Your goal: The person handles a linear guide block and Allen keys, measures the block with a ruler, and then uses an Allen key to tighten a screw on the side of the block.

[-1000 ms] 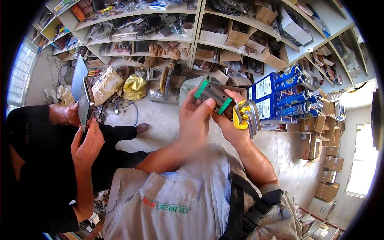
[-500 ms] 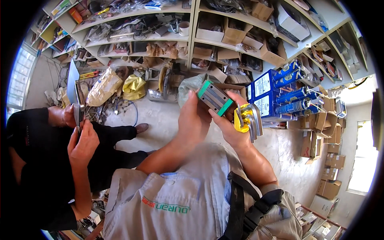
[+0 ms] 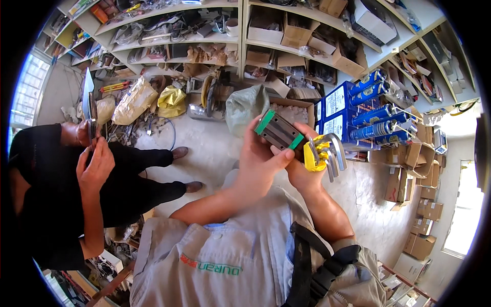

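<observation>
Between my two hands, held up in front of my chest, is a linear guide carriage [image 3: 277, 131], a dark metal block with green ends and a groove along its face. My left hand [image 3: 257, 162] grips its left side, the thumb lying across toward the lower green end. My right hand [image 3: 303, 173] is closed behind and beside the block's right side. The same hand also carries a hex key set [image 3: 327, 154], several bent steel keys in a yellow holder. Fingers under the block are partly hidden.
To my left stands a person [image 3: 66, 189] in black holding a flat object. Blue boxes [image 3: 335, 125] with blue cylinders on top stand right. Ahead are loaded shelves [image 3: 184, 43], a translucent bag [image 3: 247, 107] and a yellow bag [image 3: 172, 101]. Cardboard boxes [image 3: 419, 240] line the far right.
The carriage has turned slightly and shifted right, and my left thumb has come down across its lower end. The hex keys moved a little right. The person's hands at left shifted slightly left.
</observation>
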Tool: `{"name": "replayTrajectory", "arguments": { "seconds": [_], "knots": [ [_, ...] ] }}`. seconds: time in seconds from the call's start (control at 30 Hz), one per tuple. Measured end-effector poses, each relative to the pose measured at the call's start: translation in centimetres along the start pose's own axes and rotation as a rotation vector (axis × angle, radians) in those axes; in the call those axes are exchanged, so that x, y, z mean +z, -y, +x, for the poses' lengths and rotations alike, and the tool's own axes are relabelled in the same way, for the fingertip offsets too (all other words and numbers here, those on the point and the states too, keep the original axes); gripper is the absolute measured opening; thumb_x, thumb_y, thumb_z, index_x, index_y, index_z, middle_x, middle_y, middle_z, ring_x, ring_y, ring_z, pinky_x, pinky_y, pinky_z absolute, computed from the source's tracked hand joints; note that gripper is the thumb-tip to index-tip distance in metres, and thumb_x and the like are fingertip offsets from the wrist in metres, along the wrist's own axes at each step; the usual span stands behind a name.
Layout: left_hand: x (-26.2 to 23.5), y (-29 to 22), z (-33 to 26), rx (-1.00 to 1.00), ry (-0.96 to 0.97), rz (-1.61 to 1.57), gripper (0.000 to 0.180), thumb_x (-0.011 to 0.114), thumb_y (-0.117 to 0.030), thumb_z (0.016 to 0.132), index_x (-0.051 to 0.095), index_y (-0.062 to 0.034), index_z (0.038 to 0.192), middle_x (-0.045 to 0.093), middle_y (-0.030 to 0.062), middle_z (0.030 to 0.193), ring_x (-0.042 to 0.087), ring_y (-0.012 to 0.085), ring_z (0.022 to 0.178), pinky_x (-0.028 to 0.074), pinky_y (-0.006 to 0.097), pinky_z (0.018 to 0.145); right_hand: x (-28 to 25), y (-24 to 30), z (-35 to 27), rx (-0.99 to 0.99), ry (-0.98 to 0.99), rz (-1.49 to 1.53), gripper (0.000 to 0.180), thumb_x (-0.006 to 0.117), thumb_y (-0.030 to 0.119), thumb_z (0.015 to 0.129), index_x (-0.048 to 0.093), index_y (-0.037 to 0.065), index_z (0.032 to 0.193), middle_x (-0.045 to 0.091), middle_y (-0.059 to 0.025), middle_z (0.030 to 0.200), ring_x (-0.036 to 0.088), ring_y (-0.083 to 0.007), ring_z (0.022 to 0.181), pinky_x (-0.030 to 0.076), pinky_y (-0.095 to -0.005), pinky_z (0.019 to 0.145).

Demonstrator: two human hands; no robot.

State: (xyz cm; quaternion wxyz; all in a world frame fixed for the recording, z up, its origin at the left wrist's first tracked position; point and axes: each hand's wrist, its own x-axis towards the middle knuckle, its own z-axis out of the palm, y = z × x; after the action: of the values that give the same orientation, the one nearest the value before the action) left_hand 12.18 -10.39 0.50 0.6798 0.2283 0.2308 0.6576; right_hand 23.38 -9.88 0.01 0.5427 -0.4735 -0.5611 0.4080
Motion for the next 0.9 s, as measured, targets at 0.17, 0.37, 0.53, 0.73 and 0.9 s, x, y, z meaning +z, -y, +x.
{"name": "replayTrajectory", "arguments": {
  "seconds": [0.17,0.37,0.53,0.73,0.9],
  "knots": [
    [-0.3,-0.9,0.8,-0.064,0.066,-0.013,0.076,0.076,0.01,0.079,0.04,-0.0099,0.143,0.057,0.0057,0.129,0.055,0.0204,0.122,0.043,0.037,0.106,-0.1,1.0,0.2,0.112,-0.026,0.093,0.066,0.085,0.0,0.075,0.049,0.003,0.13,0.062,-0.0081,0.114,0.063,-0.0163,0.103,0.053,-0.0317,0.089],
    [-1.8,-1.2,2.4,-0.056,0.047,-0.028,0.068,0.075,0.01,0.079,0.045,-0.007,0.138,0.061,0.0073,0.125,0.059,0.0205,0.116,0.046,0.036,0.102,1.3,1.0,1.3,0.164,-0.039,0.143,0.065,0.083,-0.003,0.075,0.048,0.001,0.13,0.063,-0.0093,0.113,0.064,-0.0167,0.102,0.054,-0.0318,0.089],
    [-3.0,-3.3,3.3,-0.083,-0.052,-0.062,0.051,0.068,0.006,0.086,0.049,-0.0013,0.133,0.066,0.0077,0.116,0.063,0.018,0.107,0.05,0.031,0.093,2.8,0.7,1.8,0.212,-0.019,0.177,0.067,0.082,-0.004,0.073,0.047,0.001,0.13,0.062,-0.0093,0.113,0.064,-0.0161,0.102,0.054,-0.0319,0.088],
    [-5.3,-4.2,4.1,-0.118,-0.102,-0.12,0.041,0.059,-0.013,0.098,0.049,0.0004,0.135,0.065,0.0077,0.114,0.063,0.0154,0.104,0.051,0.032,0.091,4.3,0.6,2.9,0.181,0.072,0.12,0.067,0.081,-0.005,0.074,0.045,0.002,0.131,0.062,-0.0091,0.112,0.064,-0.0163,0.102,0.055,-0.0317,0.087],
    [-5.2,-4.0,4.5,-0.061,0.125,-0.288,0.062,0.056,-0.004,0.094,0.031,-0.0037,0.151,0.052,0.0124,0.138,0.048,0.0234,0.131,0.036,0.04,0.112,5.3,0.2,4.1,0.133,0.046,0.265,0.067,0.079,-0.006,0.077,0.045,0.002,0.134,0.061,-0.0094,0.117,0.062,-0.0165,0.107,0.053,-0.0321,0.093]
  ]
}}
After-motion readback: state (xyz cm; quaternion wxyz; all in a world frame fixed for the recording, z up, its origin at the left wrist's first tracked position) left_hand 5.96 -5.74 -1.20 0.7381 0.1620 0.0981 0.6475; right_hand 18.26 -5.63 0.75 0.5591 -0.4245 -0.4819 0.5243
